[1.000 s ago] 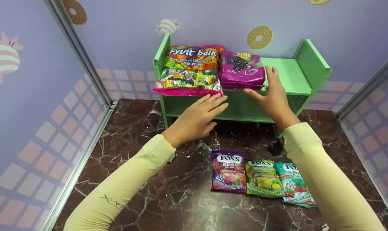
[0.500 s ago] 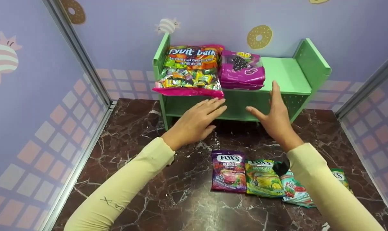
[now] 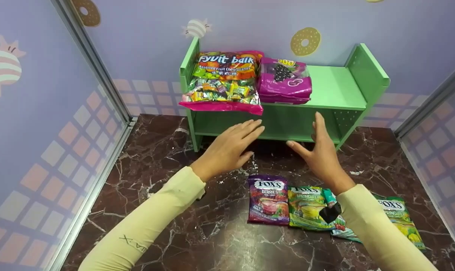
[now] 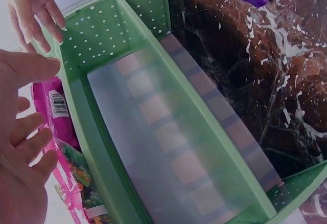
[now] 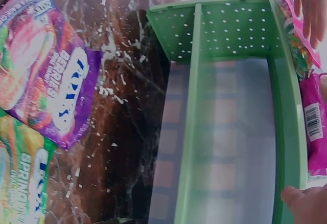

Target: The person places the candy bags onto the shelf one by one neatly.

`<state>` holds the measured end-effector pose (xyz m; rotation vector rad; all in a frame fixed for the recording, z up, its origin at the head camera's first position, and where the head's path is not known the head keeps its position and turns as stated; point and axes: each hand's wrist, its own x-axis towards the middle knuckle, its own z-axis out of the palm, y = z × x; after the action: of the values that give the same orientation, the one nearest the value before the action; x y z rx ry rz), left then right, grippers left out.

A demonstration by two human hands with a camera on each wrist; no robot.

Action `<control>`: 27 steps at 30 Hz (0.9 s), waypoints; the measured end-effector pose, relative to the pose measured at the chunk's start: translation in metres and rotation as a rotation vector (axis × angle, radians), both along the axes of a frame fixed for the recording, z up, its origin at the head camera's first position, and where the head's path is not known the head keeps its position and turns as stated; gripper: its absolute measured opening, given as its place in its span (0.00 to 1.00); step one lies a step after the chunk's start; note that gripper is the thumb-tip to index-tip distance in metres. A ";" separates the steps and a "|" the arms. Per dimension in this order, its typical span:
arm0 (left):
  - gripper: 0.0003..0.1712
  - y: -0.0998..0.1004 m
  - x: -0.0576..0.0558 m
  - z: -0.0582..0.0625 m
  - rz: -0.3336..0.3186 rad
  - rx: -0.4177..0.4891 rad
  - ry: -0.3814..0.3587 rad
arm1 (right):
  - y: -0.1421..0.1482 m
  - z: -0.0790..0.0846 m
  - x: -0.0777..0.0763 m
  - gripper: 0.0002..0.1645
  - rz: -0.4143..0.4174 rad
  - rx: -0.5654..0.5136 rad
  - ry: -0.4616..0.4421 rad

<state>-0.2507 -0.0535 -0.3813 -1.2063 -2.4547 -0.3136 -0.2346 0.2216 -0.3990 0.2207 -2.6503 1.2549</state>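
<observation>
My left hand (image 3: 227, 150), fingers straight, hovers in front of the green shelf (image 3: 340, 88), below the pink-edged "Fruit Baik" candy bag (image 3: 227, 81). To the right, my right hand (image 3: 321, 154) holds nothing, thumb and fingers spread apart. A purple candy bag (image 3: 286, 84) with a dark berry picture lies beside the fruit candy on the top shelf. Both wrist views show the shelf's lower level and undersides of the two bags, including a barcode on the purple bag (image 5: 314, 124).
On the dark marble surface (image 3: 197, 241) lie a purple Fox's Berries bag (image 3: 269, 203), a yellow-green Fox's bag (image 3: 306, 210), a teal bag (image 3: 346, 234) mostly behind the right sleeve, and another green Fox's bag (image 3: 406, 222). Patterned lilac walls (image 3: 250, 26) stand around.
My right hand has come away from the purple bag, down and toward me. My left hand has drawn slightly back from the fruit candy bag's lower edge. Both bags stay on the shelf.
</observation>
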 end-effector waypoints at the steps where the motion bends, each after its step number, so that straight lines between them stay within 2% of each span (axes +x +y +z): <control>1: 0.39 0.000 0.001 -0.001 0.006 0.000 -0.003 | 0.000 -0.002 0.001 0.64 0.005 -0.001 -0.004; 11: 0.37 0.000 0.006 -0.014 0.031 0.021 -0.009 | 0.003 -0.021 0.013 0.63 0.009 0.009 -0.052; 18: 0.38 -0.002 0.011 -0.023 0.043 -0.023 -0.032 | 0.007 -0.033 0.018 0.62 0.019 -0.017 -0.120; 27: 0.39 -0.004 0.016 -0.035 0.064 -0.038 -0.068 | 0.013 -0.043 0.024 0.62 0.008 -0.034 -0.173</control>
<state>-0.2350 -0.0577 -0.4161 -1.1467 -2.5625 -0.2961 -0.2106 0.2341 -0.4415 0.1234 -2.7708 1.3791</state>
